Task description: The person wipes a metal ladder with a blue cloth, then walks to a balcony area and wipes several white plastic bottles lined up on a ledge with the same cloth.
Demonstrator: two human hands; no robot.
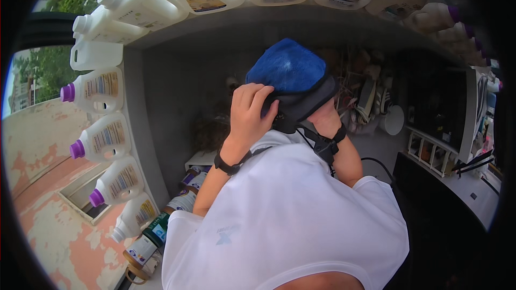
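Observation:
A blue cloth (pixel 288 66) with a dark grey layer and dark edging is held in front of my chest, folded or bunched. My left hand (pixel 252 106) pinches its near left edge between thumb and fingers. At the cloth's lower right is my right hand (pixel 326 117), its fingers hidden under or inside the dark layer. Both wrists wear black straps. A black buckle (pixel 324 147) on a cord or strap hangs between the forearms, over my white T-shirt (pixel 282 209).
White detergent jugs (pixel 107 90), several with purple caps, line the ledge at left and top. Labelled tins (pixel 157 225) stand lower left. Right of the cloth are cluttered items, a white round object (pixel 392 120), a white rack (pixel 429 151) and a dark glossy panel (pixel 437 100).

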